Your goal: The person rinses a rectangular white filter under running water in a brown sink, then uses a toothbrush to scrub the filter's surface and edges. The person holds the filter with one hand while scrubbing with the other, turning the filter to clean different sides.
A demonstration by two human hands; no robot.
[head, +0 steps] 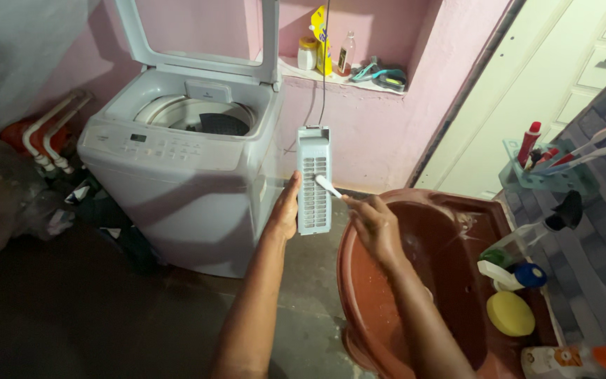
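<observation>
My left hand [285,210] holds a pale grey, slotted lint filter cartridge [313,179] upright by its left edge, above the floor beside a brown sink. My right hand [373,224] grips a small white brush [329,187] whose head presses on the filter's grille. Both forearms reach up from the bottom of the view. The filter's back side is hidden.
A white top-loading washing machine [177,161] stands open at left, dark cloth inside. The brown sink [422,281] sits at right with a yellow sponge [510,313], bottles and a toothbrush holder [545,168]. A shelf [345,74] holds bottles. Pipes and bags lie at far left.
</observation>
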